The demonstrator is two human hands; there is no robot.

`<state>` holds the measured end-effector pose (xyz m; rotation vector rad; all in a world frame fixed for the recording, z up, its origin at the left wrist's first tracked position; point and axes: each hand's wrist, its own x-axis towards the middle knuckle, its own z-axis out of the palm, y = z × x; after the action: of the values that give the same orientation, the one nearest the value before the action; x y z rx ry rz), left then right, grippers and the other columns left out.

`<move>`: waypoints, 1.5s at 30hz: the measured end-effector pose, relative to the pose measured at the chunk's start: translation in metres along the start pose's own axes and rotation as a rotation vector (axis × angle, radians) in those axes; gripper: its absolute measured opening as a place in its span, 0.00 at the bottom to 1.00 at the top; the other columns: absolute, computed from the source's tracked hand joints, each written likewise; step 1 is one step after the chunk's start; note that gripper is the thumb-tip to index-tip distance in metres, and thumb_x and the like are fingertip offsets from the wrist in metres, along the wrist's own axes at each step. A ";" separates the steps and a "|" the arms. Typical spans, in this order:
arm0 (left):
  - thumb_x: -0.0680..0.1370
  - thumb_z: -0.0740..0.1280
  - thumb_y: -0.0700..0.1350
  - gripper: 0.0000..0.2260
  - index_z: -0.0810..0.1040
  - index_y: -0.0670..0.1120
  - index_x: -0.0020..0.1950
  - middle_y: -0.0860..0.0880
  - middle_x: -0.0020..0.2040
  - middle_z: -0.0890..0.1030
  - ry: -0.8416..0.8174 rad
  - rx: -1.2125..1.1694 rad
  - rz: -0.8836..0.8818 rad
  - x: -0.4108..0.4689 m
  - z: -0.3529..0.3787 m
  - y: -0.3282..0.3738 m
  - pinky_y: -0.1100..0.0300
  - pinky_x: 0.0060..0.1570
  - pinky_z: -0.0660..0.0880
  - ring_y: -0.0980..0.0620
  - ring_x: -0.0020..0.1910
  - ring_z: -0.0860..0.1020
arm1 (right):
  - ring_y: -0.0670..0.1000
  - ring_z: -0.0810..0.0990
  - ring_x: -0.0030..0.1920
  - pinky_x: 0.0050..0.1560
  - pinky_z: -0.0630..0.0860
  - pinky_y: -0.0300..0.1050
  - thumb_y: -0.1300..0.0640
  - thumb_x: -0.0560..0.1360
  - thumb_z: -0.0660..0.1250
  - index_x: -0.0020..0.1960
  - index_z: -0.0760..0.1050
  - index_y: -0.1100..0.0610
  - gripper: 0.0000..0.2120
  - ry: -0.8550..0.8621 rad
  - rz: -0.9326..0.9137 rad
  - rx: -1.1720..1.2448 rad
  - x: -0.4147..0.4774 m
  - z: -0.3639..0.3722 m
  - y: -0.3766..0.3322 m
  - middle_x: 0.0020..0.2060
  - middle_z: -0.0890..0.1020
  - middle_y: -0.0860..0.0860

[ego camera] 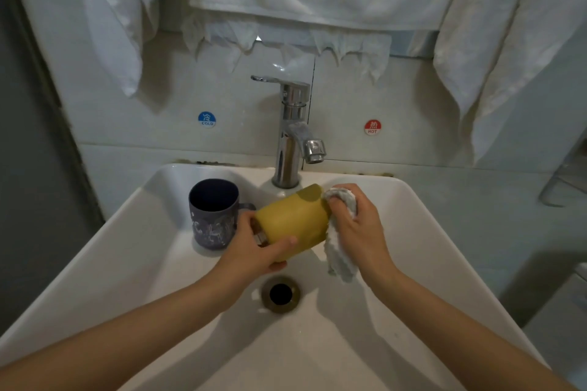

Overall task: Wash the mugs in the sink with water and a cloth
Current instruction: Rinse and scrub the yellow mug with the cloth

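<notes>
**Wiping the rim of the yellow mug over the basin**

The left hand (254,247) grips the yellow mug (292,219) round its base end, thumb across the near wall. The mug is held clear of the sink (127,263), tipped on its side with the mouth pointing toward one o'clock. The right hand (359,232) is curled round a bunched white cloth (340,260). It presses the cloth's upper end against the mug's rim, and the loose tail hangs down toward five o'clock. The purple mug (212,216) stands upright in the basin at about ten o'clock from the drain (280,294), just beside the left hand. Its turn appears not to have come yet.

The step in hand looks like scrubbing the rim and mouth of the yellow mug. To do it well, the left hand should turn the mug slowly while the right keeps the cloth pinched over the lip, so the whole circle gets wiped. After that, the cloth should be pushed inside and swept round the wall and floor.

No stream shows from the tap (292,124) at twelve o'clock, so a rinse under the spout will likely be needed afterwards.

A wet, smooth mug may slip, so the grip should stay firm and the mug low over the basin. The swinging elbow should also keep off the purple mug.
</notes>
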<state>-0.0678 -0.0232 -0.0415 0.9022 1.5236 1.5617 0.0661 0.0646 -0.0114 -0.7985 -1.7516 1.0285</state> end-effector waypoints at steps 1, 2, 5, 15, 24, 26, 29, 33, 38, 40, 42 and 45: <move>0.70 0.73 0.42 0.29 0.59 0.52 0.63 0.55 0.55 0.67 0.014 0.057 0.053 0.000 0.000 0.001 0.57 0.43 0.80 0.52 0.53 0.74 | 0.37 0.73 0.46 0.41 0.66 0.18 0.53 0.79 0.58 0.51 0.69 0.45 0.03 0.008 -0.005 -0.007 0.000 0.001 0.001 0.46 0.75 0.44; 0.70 0.74 0.42 0.29 0.58 0.52 0.62 0.56 0.53 0.66 0.027 0.131 0.095 -0.001 -0.001 0.002 0.57 0.44 0.80 0.53 0.52 0.74 | 0.38 0.73 0.48 0.44 0.66 0.18 0.53 0.79 0.58 0.53 0.67 0.44 0.04 0.010 -0.023 -0.019 -0.001 0.002 0.003 0.50 0.73 0.45; 0.67 0.76 0.46 0.32 0.57 0.54 0.60 0.54 0.56 0.64 0.079 0.411 0.248 -0.005 -0.003 0.004 0.62 0.49 0.73 0.53 0.56 0.70 | 0.45 0.69 0.57 0.58 0.68 0.31 0.51 0.79 0.59 0.54 0.67 0.43 0.05 0.009 -0.185 -0.182 -0.003 0.004 0.008 0.58 0.71 0.50; 0.65 0.77 0.44 0.26 0.63 0.53 0.52 0.55 0.52 0.71 0.077 0.517 0.512 -0.009 -0.001 -0.002 0.70 0.46 0.72 0.62 0.50 0.73 | 0.49 0.72 0.63 0.66 0.64 0.43 0.49 0.78 0.56 0.64 0.73 0.54 0.18 -0.316 -0.733 -0.674 -0.022 0.020 -0.002 0.63 0.76 0.51; 0.62 0.79 0.47 0.33 0.61 0.52 0.58 0.54 0.56 0.67 0.082 0.519 0.411 -0.007 -0.004 -0.002 0.70 0.44 0.70 0.59 0.52 0.70 | 0.50 0.68 0.68 0.67 0.61 0.40 0.49 0.80 0.52 0.67 0.70 0.54 0.20 -0.171 -0.399 -0.632 -0.002 -0.002 0.008 0.66 0.73 0.51; 0.62 0.79 0.45 0.32 0.63 0.51 0.58 0.55 0.54 0.70 0.071 0.481 0.430 -0.007 -0.002 -0.001 0.73 0.44 0.71 0.61 0.52 0.72 | 0.51 0.70 0.67 0.69 0.61 0.43 0.49 0.79 0.52 0.67 0.71 0.56 0.21 -0.278 -0.550 -0.638 -0.015 0.010 0.001 0.65 0.75 0.53; 0.69 0.74 0.37 0.23 0.66 0.43 0.58 0.56 0.47 0.70 0.029 0.539 0.493 -0.006 0.001 0.000 0.79 0.48 0.67 0.53 0.54 0.74 | 0.50 0.69 0.68 0.71 0.59 0.45 0.50 0.78 0.55 0.67 0.71 0.55 0.20 -0.433 -0.758 -0.700 -0.025 0.024 -0.002 0.67 0.73 0.51; 0.62 0.79 0.45 0.31 0.64 0.51 0.56 0.54 0.54 0.71 0.070 0.476 0.441 -0.005 -0.005 -0.002 0.70 0.45 0.72 0.58 0.52 0.73 | 0.47 0.69 0.67 0.73 0.54 0.41 0.45 0.78 0.54 0.67 0.70 0.51 0.21 -0.361 -0.497 -0.577 -0.009 0.010 0.004 0.67 0.73 0.48; 0.63 0.79 0.46 0.34 0.61 0.54 0.59 0.55 0.57 0.66 0.097 0.550 0.454 -0.006 -0.007 0.001 0.70 0.47 0.69 0.58 0.56 0.68 | 0.44 0.71 0.57 0.55 0.72 0.37 0.50 0.80 0.56 0.68 0.63 0.47 0.16 -0.242 -0.050 -0.233 0.002 0.000 0.009 0.57 0.71 0.45; 0.63 0.79 0.46 0.34 0.60 0.55 0.59 0.55 0.58 0.66 0.088 0.560 0.476 -0.008 -0.006 -0.001 0.70 0.48 0.69 0.57 0.56 0.68 | 0.42 0.74 0.49 0.43 0.71 0.31 0.48 0.80 0.57 0.67 0.62 0.45 0.16 -0.206 0.130 -0.082 0.002 -0.001 0.008 0.53 0.73 0.44; 0.63 0.79 0.45 0.35 0.59 0.56 0.60 0.54 0.59 0.65 0.067 0.568 0.464 -0.009 -0.004 -0.003 0.67 0.52 0.70 0.57 0.58 0.68 | 0.46 0.77 0.47 0.44 0.73 0.37 0.49 0.79 0.59 0.63 0.66 0.47 0.13 -0.136 0.233 0.029 0.005 -0.004 0.009 0.53 0.78 0.50; 0.64 0.78 0.48 0.40 0.57 0.54 0.68 0.54 0.64 0.61 0.004 0.418 0.307 -0.006 0.000 -0.002 0.56 0.60 0.72 0.55 0.63 0.66 | 0.50 0.76 0.53 0.54 0.71 0.43 0.51 0.80 0.59 0.66 0.67 0.50 0.15 -0.049 0.208 0.046 0.010 -0.007 0.005 0.55 0.77 0.51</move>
<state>-0.0650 -0.0286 -0.0437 1.4247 1.8170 1.4706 0.0696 0.0771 -0.0103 -0.9482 -1.7062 1.2307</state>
